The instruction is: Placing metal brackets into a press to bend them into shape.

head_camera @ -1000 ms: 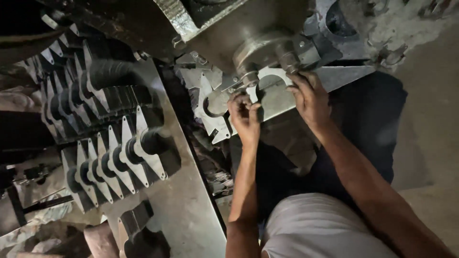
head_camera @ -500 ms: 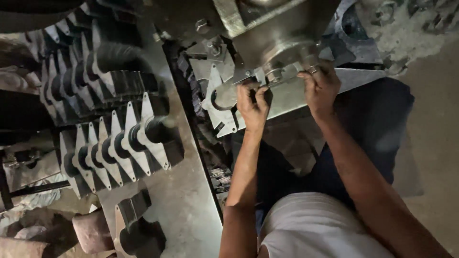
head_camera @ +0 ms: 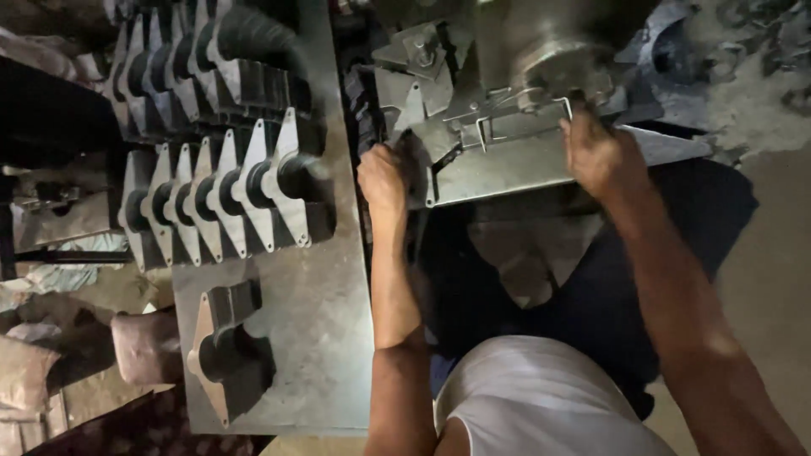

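Left grip [head_camera: 384, 179] | on metal plate [head_camera: 515, 165] edge | right grip [head_camera: 601, 152] opposite

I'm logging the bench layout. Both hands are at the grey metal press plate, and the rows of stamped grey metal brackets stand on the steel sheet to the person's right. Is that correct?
Not quite. The head view shows the rows of stamped grey metal brackets standing on the steel sheet to the person's left, not right. The rest holds: the left hand and right hand are both at the grey metal press plate.
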